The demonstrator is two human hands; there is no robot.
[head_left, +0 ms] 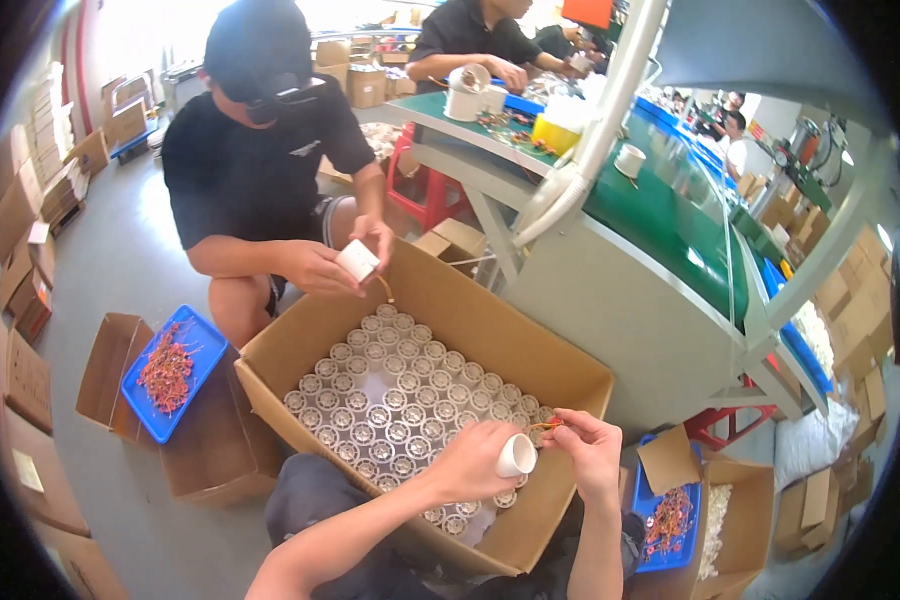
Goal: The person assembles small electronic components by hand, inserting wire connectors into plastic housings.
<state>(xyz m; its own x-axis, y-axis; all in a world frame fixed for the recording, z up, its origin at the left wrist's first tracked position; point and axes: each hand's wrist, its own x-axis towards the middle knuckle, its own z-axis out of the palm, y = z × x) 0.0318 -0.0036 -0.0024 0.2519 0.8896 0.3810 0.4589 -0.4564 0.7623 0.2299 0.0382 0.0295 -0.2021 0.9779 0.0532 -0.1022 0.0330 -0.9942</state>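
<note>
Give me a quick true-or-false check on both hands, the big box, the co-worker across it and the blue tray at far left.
1. The left hand holds a white cup. True.
2. The right hand is empty. False: the right hand pinches thin wires.
3. The big box holds many round white parts. True.
4. The co-worker across the box holds a white piece with both hands. True.
5. The blue tray at far left is bare. False: a heap of reddish wires lies in the blue tray.
</note>
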